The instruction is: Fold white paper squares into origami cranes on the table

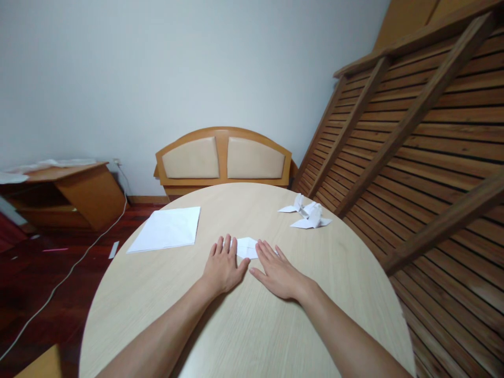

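Observation:
A small folded piece of white paper [246, 248] lies flat on the round wooden table [244, 325], between my two hands. My left hand [224, 265] rests palm down with its fingers spread, covering the paper's left end. On the other side, my right hand [277, 270] is also palm down, fingers stretched out over the paper's right end. Both thumbs point inward near the paper's lower edge. What lies beneath the fingers is hidden.
A stack of white paper sheets [169, 229] lies at the table's left. Folded white paper figures [309, 214] stand at the back right. Beyond are a headboard [223, 157], a leaning slatted wooden frame [417, 142] close on the right, and a low wooden desk [84, 191] at left.

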The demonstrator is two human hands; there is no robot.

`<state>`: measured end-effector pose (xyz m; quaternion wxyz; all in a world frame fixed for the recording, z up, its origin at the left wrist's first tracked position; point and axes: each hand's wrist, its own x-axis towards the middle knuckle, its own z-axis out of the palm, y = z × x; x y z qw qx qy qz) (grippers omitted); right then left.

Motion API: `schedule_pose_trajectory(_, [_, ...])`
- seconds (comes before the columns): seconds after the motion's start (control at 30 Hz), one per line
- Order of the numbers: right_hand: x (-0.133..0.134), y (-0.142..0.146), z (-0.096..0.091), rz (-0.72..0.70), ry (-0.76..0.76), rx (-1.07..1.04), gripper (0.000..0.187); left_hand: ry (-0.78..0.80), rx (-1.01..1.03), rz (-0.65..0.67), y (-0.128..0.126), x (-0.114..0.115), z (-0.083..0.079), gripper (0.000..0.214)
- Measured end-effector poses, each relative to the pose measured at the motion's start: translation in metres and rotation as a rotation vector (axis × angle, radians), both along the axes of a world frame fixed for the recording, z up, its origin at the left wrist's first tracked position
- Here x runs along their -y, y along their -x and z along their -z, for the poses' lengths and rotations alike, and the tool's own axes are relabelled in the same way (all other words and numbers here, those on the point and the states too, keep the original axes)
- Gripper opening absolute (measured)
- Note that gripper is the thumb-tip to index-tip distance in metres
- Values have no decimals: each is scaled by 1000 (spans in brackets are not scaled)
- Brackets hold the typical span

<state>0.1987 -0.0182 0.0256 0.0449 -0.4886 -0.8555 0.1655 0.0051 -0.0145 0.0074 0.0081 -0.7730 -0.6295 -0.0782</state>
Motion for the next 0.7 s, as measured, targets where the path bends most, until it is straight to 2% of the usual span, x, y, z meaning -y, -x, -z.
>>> schedule_pose_trajectory(0.13, [-2,0,3,37,-34,7,84,-5,3,24,1,1,-3,77])
schedule_pose_trajectory(0.27, [-5,-1,6,85,-94,7,88,11,26,175,3,0,-5,70])
schedule_pose_trajectory(0.4, [-7,0,7,-21,-162,-45,81,35,61,364,7,-3,-5,61])
schedule_pose_trajectory(0.5, [-8,2,8,-93,-142,-62,73,47,95,459,8,-6,-3,58])
schedule_pose_trajectory(0.57, [-8,2,7,-97,-113,-56,72,61,112,451,9,-6,-1,57])
schedule_pose_trajectory(0.7, [-8,1,5,-76,-77,-63,74,72,117,318,8,-6,1,58])
